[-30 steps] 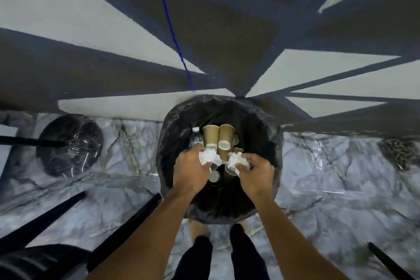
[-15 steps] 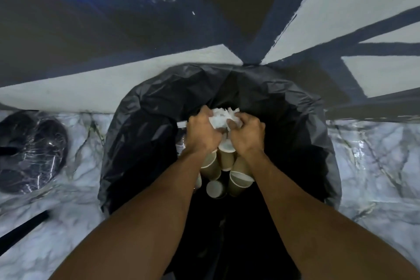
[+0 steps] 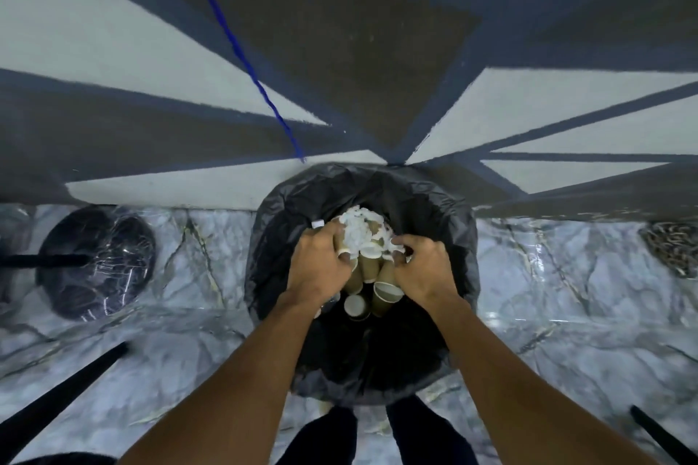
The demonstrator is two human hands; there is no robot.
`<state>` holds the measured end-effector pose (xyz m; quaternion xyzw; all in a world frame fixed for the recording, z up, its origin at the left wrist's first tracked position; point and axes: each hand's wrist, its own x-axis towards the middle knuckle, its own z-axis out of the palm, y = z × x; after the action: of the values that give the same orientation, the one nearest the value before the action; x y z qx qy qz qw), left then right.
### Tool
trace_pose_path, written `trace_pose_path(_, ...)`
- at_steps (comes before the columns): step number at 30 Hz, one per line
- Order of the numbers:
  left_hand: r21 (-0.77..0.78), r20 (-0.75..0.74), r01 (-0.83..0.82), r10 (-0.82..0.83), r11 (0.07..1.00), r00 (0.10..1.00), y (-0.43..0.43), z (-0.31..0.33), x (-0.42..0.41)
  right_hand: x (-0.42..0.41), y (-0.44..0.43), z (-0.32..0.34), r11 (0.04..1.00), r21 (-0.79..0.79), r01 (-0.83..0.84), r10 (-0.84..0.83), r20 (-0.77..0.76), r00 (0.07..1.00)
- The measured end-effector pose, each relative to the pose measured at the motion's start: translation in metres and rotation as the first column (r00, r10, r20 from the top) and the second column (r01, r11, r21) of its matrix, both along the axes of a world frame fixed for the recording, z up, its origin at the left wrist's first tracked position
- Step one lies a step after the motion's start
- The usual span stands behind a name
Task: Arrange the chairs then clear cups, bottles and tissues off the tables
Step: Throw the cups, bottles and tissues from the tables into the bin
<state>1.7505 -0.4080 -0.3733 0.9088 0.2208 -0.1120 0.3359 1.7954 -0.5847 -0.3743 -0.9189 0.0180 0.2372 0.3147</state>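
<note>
Where the marble floor meets the painted wall, left of frame, round base (image 3: 94, 262): black, wrapped in clear film, well apart from the bin.
Slanted bar (image 3: 56, 400), lower left: black, probably a chair leg, with no part in this step.
Bin bag (image 3: 272, 238), centre: a black liner with its mouth wide open, standing against the wall. It is dark inside, so I cannot tell how full it is.
Left hand (image 3: 321, 268): its fingers are curled tight round the left side of the bundle, clamped on the cups.
Bottle cap (image 3: 317, 224): white, showing just above the left knuckles; the bottle body is mostly hidden.
Tissues (image 3: 359, 228): a crumpled white wad on top of the bundle, between the two hands.
Cups (image 3: 381, 283): several brown paper ones, tipped mouth-down and sideways. They are held over the open bag and not yet dropped.
Right hand (image 3: 423, 268): its fingers are curled in, gripping the right side of the cups and the edge of the tissues.
Tangled heap (image 3: 672, 245), right edge: grey, lying on the floor away from the bin.
Step, as I judge it: emptying the armful into the bag.
Risk: if one hand lets go first, the loose cups may fan out and tumble past the rim onto the floor.
Risk: the light tissues could cling to the fingers or drift wide of the mouth.
Risk: the bottle's weight could drag the liner's edge inward as it falls.
</note>
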Motion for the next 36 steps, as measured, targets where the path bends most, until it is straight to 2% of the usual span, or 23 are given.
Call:
trace_pose_path(9, -0.006, 0.038, 0.046, -0.046, 0.999, 0.998, 0.004, 0.201, -0.054, -0.028, -0.002, 0.198, 0.999, 0.002, -0.045, 0.044, 0.169, 0.985)
trace_pose_path(13, -0.008, 0.093, 0.004, -0.003, 1.000, 0.996, 0.001, 0.255, -0.075, -0.045, 0.009, 0.252, 0.984, 0.019, -0.179, 0.173, 0.183, 0.968)
trace_pose_path(15, 0.015, 0.108, -0.039, 0.037, 0.999, 0.993, -0.001, 0.271, -0.086, -0.057, 0.017, 0.266, 0.965, 0.078, -0.251, 0.232, 0.193, 0.953)
trace_pose_path(19, 0.037, 0.113, -0.132, 0.127, 0.991, 0.985, -0.005, 0.284, -0.107, -0.070, 0.026, 0.277, 0.915, 0.108, -0.389, 0.362, 0.206, 0.909)
trace_pose_path(23, 0.041, 0.070, -0.119, 0.116, 0.992, 0.991, -0.010, 0.268, -0.119, -0.062, 0.029, 0.272, 0.920, 0.138, -0.367, 0.341, 0.179, 0.923)
trace_pose_path(28, -0.167, 0.190, -0.142, 0.173, 0.976, 0.966, -0.021, 0.241, -0.089, -0.050, 0.038, 0.274, 0.882, 0.348, -0.319, 0.268, 0.186, 0.945)
trace_pose_path(32, -0.054, 0.265, -0.132, 0.141, 0.990, 0.954, -0.026, 0.222, -0.057, -0.038, 0.030, 0.273, 0.876, 0.428, -0.223, 0.174, 0.151, 0.973)
trace_pose_path(36, 0.027, 0.221, -0.162, 0.153, 0.986, 0.963, -0.018, 0.205, -0.025, -0.021, 0.012, 0.265, 0.910, 0.377, -0.171, 0.085, 0.234, 0.968)
